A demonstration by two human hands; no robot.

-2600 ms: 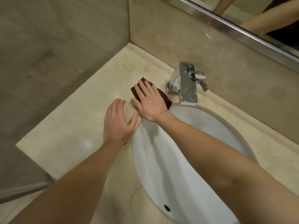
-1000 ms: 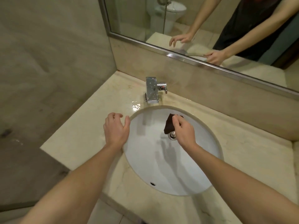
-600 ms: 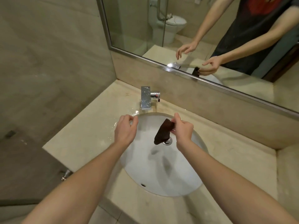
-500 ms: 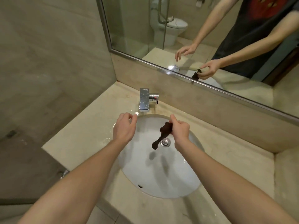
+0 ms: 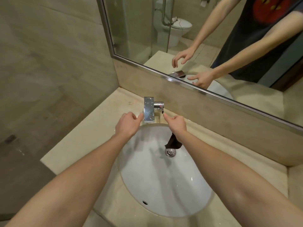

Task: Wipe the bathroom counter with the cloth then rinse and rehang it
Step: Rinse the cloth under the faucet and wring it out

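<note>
Cloth (image 5: 173, 142): dark, hanging over the sink (image 5: 155, 185), just above the drain (image 5: 170, 152).
Right hand (image 5: 176, 125): fingers curled round the cloth's top, forefinger toward the tap handle (image 5: 159, 105).
Left hand (image 5: 129, 126): loosely curled, holding nothing, beside the tap (image 5: 148, 110).
Progress: wiping seems finished; no water runs, so rinsing and rehanging remain.

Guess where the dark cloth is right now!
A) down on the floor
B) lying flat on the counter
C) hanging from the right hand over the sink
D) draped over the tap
C: the cloth dangles below the right hand, above the sink.
</note>
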